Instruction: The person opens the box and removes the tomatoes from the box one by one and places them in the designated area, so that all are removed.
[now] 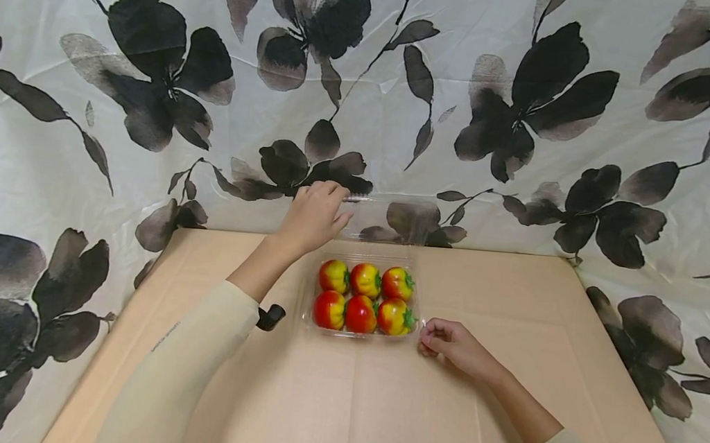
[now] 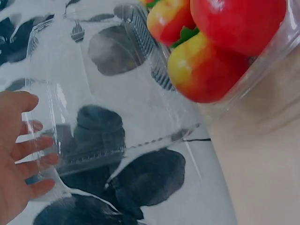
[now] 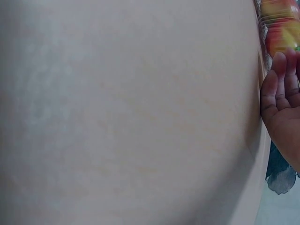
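Clear plastic rectangular box: on the pale tan, cardboard-like tabletop, near its far edge.
Six glossy red-and-yellow, pepper-like pieces with green tops: inside the box, in two rows of three.
Clear plastic lid: raised beyond the box's far side, before white cloth printed with dark flowers.
Left hand: at the lid's left edge, fingers spread and relaxed — touching it, seemingly without clenching.
Right hand: beside the box's near right corner, fingers loosely bent; whether they pinch the rim, I cannot tell.
Careful handling: the step appears to be moving the lid — best guided gently by its edge, with the box steadied at the corner so the thin plastic neither buckles nor slides.
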Demonstrator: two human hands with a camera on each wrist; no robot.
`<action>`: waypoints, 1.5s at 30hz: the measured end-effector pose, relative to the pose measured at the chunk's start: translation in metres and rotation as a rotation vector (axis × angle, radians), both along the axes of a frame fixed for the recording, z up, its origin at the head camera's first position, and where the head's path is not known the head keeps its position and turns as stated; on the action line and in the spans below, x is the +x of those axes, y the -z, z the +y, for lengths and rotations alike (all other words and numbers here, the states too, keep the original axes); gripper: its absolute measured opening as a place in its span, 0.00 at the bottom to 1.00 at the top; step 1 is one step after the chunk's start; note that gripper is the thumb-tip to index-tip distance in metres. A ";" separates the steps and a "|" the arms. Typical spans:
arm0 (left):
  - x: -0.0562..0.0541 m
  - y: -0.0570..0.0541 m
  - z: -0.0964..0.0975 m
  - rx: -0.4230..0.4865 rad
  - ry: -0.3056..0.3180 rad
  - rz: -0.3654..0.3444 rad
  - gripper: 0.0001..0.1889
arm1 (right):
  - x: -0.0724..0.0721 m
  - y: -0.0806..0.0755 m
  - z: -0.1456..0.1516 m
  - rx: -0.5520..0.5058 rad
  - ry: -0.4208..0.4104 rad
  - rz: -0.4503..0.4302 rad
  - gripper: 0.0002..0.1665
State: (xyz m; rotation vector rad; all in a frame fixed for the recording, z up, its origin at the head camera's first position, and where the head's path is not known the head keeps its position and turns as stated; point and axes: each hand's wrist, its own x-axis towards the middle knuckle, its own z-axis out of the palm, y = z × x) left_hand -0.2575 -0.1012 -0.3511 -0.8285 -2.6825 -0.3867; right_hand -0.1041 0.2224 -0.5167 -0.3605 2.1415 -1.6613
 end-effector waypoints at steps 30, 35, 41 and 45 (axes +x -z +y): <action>-0.036 0.028 -0.020 0.429 -0.114 -0.358 0.35 | 0.002 -0.001 -0.003 0.023 -0.012 0.011 0.12; -0.028 0.021 -0.021 0.423 -0.101 -0.328 0.34 | 0.002 -0.003 0.000 0.053 -0.006 0.015 0.12; -0.017 0.014 -0.025 0.401 -0.058 -0.288 0.33 | 0.001 -0.009 0.004 0.161 0.048 0.011 0.13; -0.009 0.012 -0.028 0.400 -0.024 -0.270 0.33 | 0.002 -0.019 0.007 0.224 0.101 0.042 0.14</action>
